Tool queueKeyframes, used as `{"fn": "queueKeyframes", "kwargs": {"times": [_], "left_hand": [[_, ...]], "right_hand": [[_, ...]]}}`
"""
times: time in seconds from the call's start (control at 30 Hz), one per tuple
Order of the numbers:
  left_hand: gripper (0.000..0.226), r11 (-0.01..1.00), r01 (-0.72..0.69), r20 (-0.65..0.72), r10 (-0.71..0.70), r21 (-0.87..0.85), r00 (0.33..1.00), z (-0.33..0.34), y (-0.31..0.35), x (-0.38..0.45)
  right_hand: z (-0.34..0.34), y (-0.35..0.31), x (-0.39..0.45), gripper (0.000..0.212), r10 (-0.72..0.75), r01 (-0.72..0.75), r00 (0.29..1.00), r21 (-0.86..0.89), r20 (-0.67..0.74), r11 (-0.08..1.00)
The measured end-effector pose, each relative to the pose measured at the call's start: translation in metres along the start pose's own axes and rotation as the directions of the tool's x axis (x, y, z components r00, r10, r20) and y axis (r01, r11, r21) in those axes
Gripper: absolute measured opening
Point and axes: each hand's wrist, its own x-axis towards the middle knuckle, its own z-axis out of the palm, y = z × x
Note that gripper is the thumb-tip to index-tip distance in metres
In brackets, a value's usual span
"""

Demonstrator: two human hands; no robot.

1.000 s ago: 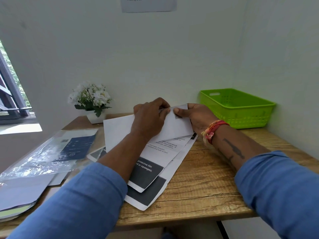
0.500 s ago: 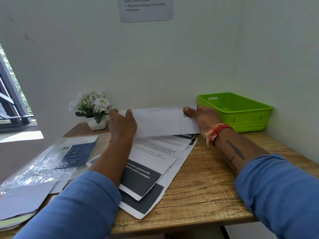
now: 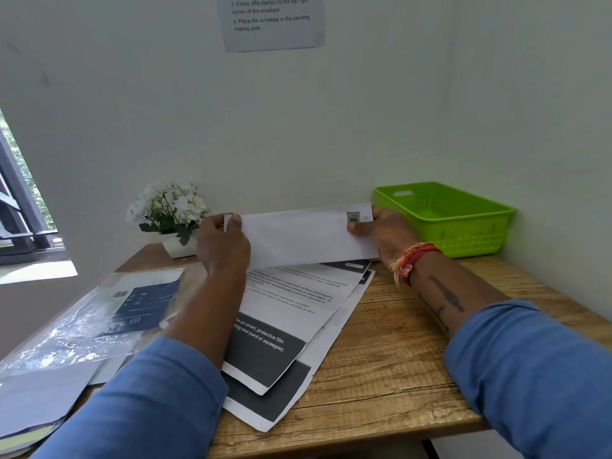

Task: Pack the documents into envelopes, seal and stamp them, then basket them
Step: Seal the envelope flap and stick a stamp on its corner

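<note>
A long white envelope (image 3: 301, 236) is held upright above the desk, with a small stamp (image 3: 353, 216) in its top right corner. My left hand (image 3: 221, 245) pinches its left end, and my right hand (image 3: 381, 233) grips its right end, thumb just below the stamp. Printed documents (image 3: 284, 313) with black panels lie fanned on the wooden desk (image 3: 397, 359) under the envelope. A green plastic basket (image 3: 447, 220) stands at the back right against the wall, right of my right hand.
A white flower pot (image 3: 172, 220) stands at the back left. A clear plastic sleeve with a dark blue card (image 3: 109, 313) and grey envelopes (image 3: 39, 402) lie at the left. An instruction sheet (image 3: 271, 21) hangs on the wall. A window is at far left.
My left hand slid from the stamp corner to the envelope's left end. Both hands raised the envelope off the papers and turned it upright, and the stamp now shows.
</note>
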Motion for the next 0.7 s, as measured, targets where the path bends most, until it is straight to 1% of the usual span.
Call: {"fn": "queueKeyframes", "kwargs": {"times": [0.07, 0.13, 0.23, 0.3, 0.37, 0.43, 0.53, 0.6, 0.67, 0.7], "left_hand": [[0.021, 1.0, 0.016, -0.004, -0.016, -0.015, 1.0, -0.001, -0.001, 0.001], [0.02, 0.997, 0.057, 0.011, -0.056, -0.059, 0.998, -0.002, 0.0, 0.001], [0.026, 0.97, 0.168, 0.062, -0.159, -0.175, 0.985, -0.004, 0.003, -0.002], [0.03, 0.942, 0.246, 0.091, -0.231, -0.229, 0.969, -0.007, 0.004, -0.005], [0.03, 0.91, 0.301, 0.129, -0.275, -0.286, 0.953, -0.009, 0.003, -0.005], [0.024, 0.878, 0.344, 0.194, -0.293, -0.333, 0.936, -0.009, 0.005, -0.005], [0.018, 0.889, 0.357, 0.299, -0.271, -0.286, 0.915, -0.006, 0.009, -0.006], [0.018, 0.892, 0.364, 0.401, -0.241, -0.267, 0.884, -0.004, 0.012, -0.009], [0.022, 0.873, 0.405, 0.511, -0.225, -0.273, 0.829, -0.003, 0.014, -0.012], [0.023, 0.863, 0.423, 0.545, -0.222, -0.277, 0.809, -0.002, 0.014, -0.013]], "right_hand": [[0.001, 0.0, 0.001, 0.027, -0.002, 0.002, 1.0, 0.007, -0.022, 1.0], [0.001, -0.003, 0.003, 0.023, -0.007, 0.008, 0.997, 0.017, -0.079, 1.0], [-0.001, -0.006, 0.001, 0.023, -0.015, 0.02, 0.992, 0.036, -0.125, 0.999], [-0.004, -0.009, -0.003, 0.027, 0.025, -0.023, 0.998, 0.032, -0.057, 0.999], [-0.005, -0.01, -0.008, 0.032, 0.091, -0.091, 0.996, -0.025, 0.023, 0.996], [-0.004, -0.012, -0.01, 0.029, 0.104, -0.104, 0.995, -0.042, 0.004, 0.994], [-0.004, -0.017, -0.008, 0.025, 0.007, 0.003, 0.992, 0.078, -0.128, 0.997], [-0.005, -0.021, -0.007, 0.017, -0.046, 0.087, 0.98, 0.205, -0.196, 0.975], [-0.004, -0.024, -0.009, 0.012, -0.05, 0.122, 0.975, 0.33, -0.218, 0.936], [-0.003, -0.025, -0.011, 0.014, -0.037, 0.116, 0.978, 0.392, -0.204, 0.913]]}}
